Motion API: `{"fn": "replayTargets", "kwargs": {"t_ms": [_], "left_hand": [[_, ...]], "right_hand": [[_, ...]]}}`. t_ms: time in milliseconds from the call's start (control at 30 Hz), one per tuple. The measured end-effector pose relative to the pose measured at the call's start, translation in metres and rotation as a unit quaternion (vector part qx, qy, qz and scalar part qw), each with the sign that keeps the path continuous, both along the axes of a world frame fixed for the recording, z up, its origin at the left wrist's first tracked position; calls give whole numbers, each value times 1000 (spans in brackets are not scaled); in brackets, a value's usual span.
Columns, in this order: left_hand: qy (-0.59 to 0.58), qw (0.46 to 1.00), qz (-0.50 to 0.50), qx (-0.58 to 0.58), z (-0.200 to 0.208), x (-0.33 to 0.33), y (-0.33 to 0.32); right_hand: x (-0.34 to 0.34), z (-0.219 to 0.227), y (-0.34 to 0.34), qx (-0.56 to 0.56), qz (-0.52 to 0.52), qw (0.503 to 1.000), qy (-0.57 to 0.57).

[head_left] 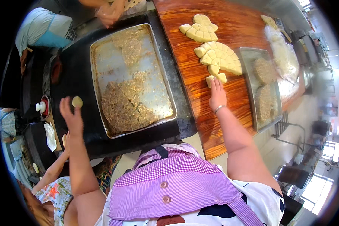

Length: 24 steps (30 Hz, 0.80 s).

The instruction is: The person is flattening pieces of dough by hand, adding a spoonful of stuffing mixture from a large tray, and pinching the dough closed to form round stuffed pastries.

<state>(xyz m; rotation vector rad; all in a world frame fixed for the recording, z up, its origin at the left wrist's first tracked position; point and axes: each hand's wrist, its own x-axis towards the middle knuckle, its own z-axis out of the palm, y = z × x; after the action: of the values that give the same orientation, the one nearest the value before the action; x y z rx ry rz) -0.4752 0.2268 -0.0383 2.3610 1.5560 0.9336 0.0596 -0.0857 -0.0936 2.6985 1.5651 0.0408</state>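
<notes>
My left hand [72,116] is over the black worktop [69,81] with its fingers apart. A small pale dough piece [77,101] is right beside its thumb and fingertips; I cannot tell whether they touch. My right hand [217,97] reaches across the reddish wooden table [199,109], fingers stretched out. Its fingertips meet loose cut dough pieces [221,78]. Beyond them lies a fan of pale dough wedges [220,56], and farther off a smaller cluster of wedges [201,30].
Between my arms sits a large metal tray [115,69] with a crumbly brown seeded mixture [120,107]. A narrower tray [248,71] at right holds brown seeded rounds [265,69]. Behind it is a clear plastic bag [284,54]. Another person's hands [110,14] are across the worktop; others stand at left.
</notes>
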Motion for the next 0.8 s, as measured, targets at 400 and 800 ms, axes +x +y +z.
{"fn": "replayTargets", "kwargs": {"t_ms": [400, 800], "left_hand": [[-33, 938, -150, -311, -11, 69, -153], [-56, 903, -257, -340, -13, 106, -169]], "right_hand": [[2, 11, 11, 69, -98, 949, 290], [-27, -5, -25, 48, -30, 981, 183]]}}
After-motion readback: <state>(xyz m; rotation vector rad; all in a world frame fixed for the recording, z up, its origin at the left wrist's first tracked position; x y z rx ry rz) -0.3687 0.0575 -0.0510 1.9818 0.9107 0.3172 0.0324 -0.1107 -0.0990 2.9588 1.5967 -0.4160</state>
